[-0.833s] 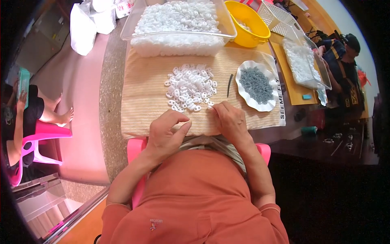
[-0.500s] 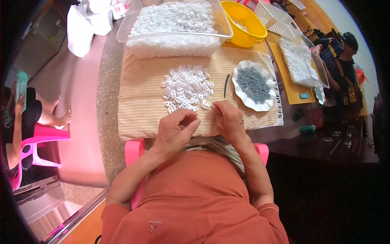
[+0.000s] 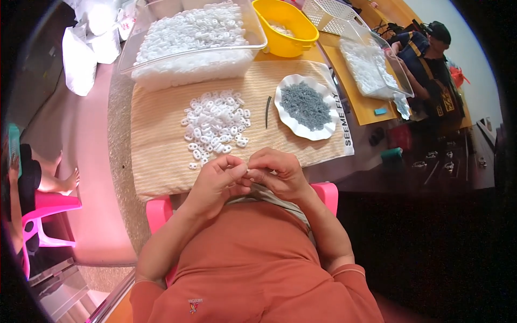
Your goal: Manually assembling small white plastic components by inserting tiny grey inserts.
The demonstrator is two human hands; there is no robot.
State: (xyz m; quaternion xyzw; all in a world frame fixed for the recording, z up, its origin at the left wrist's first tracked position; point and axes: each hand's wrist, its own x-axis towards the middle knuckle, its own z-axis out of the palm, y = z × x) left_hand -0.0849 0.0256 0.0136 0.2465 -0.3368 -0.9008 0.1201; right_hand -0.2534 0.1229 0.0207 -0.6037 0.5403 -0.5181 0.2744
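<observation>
White plastic piece (image 3: 250,171) is pinched between the fingertips of the left hand (image 3: 218,180) and right hand (image 3: 280,175), at the near edge of the striped mat (image 3: 161,145); it is too small for its axis to be told. A loose pile of white pieces (image 3: 215,125) lies just beyond. A plate of grey parts (image 3: 305,106) stands far right.
</observation>
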